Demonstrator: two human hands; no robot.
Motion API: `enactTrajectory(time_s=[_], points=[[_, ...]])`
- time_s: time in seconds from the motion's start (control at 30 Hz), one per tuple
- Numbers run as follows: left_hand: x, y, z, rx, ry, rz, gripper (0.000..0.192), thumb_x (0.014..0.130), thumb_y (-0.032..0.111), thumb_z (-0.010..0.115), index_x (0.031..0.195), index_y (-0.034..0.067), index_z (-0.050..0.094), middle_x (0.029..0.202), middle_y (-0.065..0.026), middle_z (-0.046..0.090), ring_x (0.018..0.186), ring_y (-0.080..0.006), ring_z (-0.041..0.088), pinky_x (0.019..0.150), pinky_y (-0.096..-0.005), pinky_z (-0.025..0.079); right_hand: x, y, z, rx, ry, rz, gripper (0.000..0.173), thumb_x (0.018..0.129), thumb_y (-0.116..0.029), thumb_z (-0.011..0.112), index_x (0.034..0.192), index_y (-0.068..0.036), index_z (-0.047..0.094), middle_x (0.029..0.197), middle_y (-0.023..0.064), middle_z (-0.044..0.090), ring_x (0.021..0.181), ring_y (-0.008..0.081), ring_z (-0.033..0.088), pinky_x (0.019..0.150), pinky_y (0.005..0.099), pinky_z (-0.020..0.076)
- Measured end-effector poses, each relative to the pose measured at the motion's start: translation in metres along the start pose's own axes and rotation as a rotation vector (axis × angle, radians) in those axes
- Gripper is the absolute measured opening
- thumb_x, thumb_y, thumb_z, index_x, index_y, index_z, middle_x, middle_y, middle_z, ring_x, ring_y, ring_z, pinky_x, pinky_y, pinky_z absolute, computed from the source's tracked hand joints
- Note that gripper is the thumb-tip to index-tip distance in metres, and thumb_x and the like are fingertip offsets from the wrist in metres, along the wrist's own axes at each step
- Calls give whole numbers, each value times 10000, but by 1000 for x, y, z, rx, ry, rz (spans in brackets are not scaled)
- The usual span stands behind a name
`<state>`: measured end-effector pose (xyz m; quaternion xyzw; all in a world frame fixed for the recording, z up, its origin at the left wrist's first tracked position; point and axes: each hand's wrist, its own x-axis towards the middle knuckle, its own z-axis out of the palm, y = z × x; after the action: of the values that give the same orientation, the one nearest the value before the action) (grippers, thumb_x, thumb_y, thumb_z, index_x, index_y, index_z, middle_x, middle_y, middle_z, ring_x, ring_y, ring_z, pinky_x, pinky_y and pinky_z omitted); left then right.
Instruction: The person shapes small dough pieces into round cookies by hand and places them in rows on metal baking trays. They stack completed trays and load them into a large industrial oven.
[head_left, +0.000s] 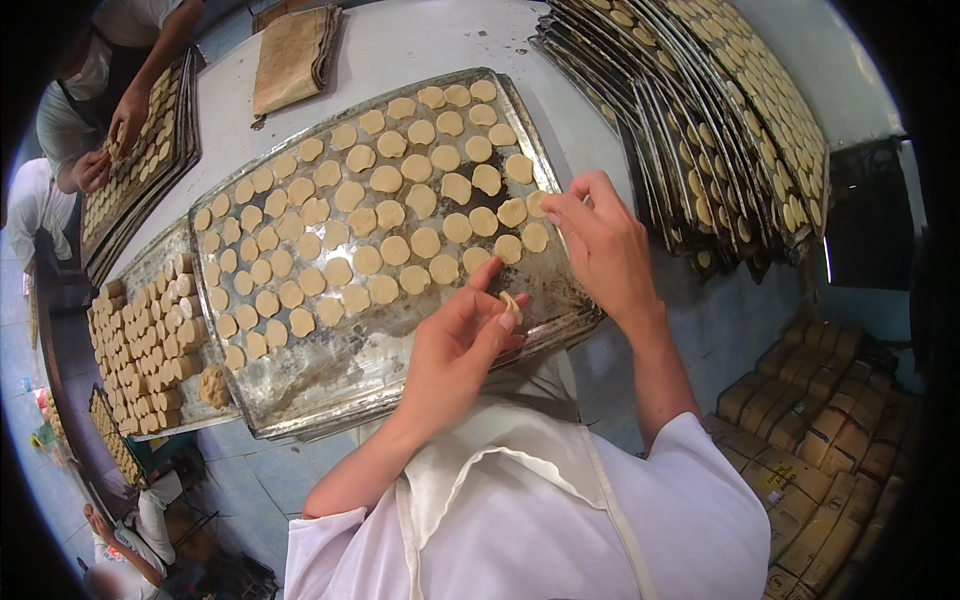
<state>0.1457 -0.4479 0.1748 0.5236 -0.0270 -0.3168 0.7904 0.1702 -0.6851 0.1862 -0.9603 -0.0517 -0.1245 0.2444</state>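
Note:
Rows of flat round dough pieces (386, 179) cover most of a worn metal baking tray (352, 360) in front of me. At the tray's right edge, my right hand (609, 244) pinches one dough disc (537, 203) between thumb and fingertips. My left hand (457, 352) is over the near side of the tray, holding a small folded bit of dough (511, 306) by the thumb. Its index finger reaches to the edge of a dough disc in the nearest row. More trays appear stacked beneath this one.
Short dough cylinders (142, 337) and a dough lump (214, 386) occupy a tray at left. Leaning trays of discs (720, 135) stand at right. Folded cloth (296, 56) lies at the back. A co-worker's hands (112, 150) handle dough at upper left. Cardboard boxes (814, 420) fill the lower right.

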Motion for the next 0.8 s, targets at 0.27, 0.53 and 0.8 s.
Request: enactTrajectory(time_s=[0.27,0.53,0.8], points=[[5,0,4,2,-40,-41,112,1107,61,641,1137,-44,663,1710,-251,416,1483,-252,576,993,-318,607,-18,-8,-10,50,-73,58,75,970,-71,734,1045,-77,731,1011,116,630,890,355,696,775,471,565],[5,5,10,100,8,100,81,1101,32,632,1111,-32,681,1482,-220,632,1491,-292,550,969,-346,621,-33,-33,-18,569,-163,77,101,1013,-106,750,1029,-13,713,937,100,644,792,269,646,701,384,513],[13,10,3,1469,225,824,260,831,-4,719,1087,43,715,1293,-189,589,1195,-379,618,911,-451,551,-40,1,-17,251,-11,249,141,1005,-116,759,949,-7,688,896,119,648,734,296,660,681,421,521]])
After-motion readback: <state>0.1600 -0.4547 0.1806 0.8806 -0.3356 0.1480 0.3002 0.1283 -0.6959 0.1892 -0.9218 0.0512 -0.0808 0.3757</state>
